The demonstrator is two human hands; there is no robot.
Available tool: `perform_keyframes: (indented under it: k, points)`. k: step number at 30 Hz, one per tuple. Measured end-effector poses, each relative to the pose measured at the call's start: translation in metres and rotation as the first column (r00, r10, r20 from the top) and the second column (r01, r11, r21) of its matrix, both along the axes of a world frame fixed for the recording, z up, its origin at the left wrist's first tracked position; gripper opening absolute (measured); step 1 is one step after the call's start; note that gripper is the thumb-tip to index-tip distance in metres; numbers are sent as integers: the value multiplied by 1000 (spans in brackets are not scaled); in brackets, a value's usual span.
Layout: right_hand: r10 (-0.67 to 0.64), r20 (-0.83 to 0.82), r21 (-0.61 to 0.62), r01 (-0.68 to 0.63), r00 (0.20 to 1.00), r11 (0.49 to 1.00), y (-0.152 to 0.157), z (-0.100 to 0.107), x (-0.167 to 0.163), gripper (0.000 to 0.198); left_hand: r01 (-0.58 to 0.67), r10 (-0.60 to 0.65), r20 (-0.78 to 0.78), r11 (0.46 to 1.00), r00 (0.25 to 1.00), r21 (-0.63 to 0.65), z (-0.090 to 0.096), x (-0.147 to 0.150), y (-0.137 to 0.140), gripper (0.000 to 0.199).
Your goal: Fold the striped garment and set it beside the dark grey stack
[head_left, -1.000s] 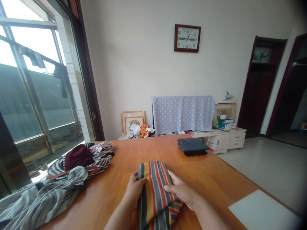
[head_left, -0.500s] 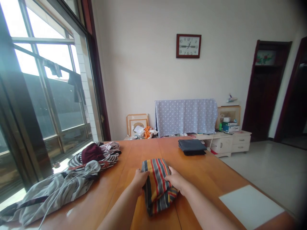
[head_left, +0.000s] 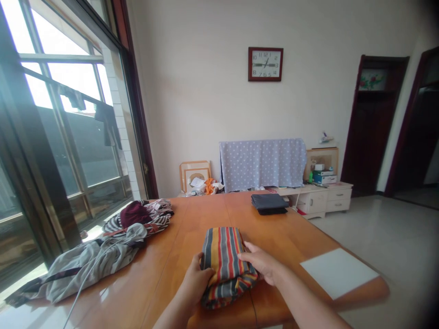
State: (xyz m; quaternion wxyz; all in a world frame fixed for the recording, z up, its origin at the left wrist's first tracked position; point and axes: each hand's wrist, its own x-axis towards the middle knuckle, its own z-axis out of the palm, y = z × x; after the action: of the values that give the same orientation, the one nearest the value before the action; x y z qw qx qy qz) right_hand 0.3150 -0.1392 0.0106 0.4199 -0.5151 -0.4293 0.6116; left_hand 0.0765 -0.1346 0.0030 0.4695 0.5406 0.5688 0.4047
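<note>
A striped piece of clothing (head_left: 224,256) in yellow, red, grey and dark tones is folded into a compact bundle on the wooden table (head_left: 178,265) in front of me. My left hand (head_left: 199,276) grips its left side near the lower corner, thumb on top. On the opposite edge my right hand (head_left: 259,260) holds the bundle, its thumb over the cloth and the other fingers partly hidden. The near end is bunched and rounded, and its underside is out of sight.
Loose clothes lie along the left side: a grey garment (head_left: 92,267) and a maroon one (head_left: 135,214) on striped cloth. Folded dark clothing (head_left: 269,203) rests at the far right. A white sheet (head_left: 339,273) lies near the right edge. A thin cord crosses the grey garment.
The near end of the striped bundle has become shorter and rounder. My left hand has moved down toward its near-left corner, while my right hand stays on the right edge. The view has shifted slightly.
</note>
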Motion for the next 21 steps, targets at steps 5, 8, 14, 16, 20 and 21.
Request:
perform_keyframes:
  k: [5,8,14,16,20,21]
  points:
    - [-56,148,59,48,987,997,-26,-5,15,57,111,83,-475,924,876,366,8,-9,-24,40]
    - [-144,198,119,122,969,985,-30,-10,19,42,286,-23,-492,838,870,466,21,3,-42,34]
    - [-204,170,190,171,964,967,-39,-16,19,42,448,-139,-615,807,777,384,17,29,-52,47]
    - [-205,161,207,170,965,963,-42,-18,19,43,394,-144,-559,846,817,358,11,30,-46,35]
    - [-239,196,232,192,951,953,-44,-21,20,41,212,-155,-236,948,959,236,7,25,-32,25]
    - [-260,230,271,195,938,942,-45,-21,20,38,180,-147,-162,961,976,209,7,23,-30,25]
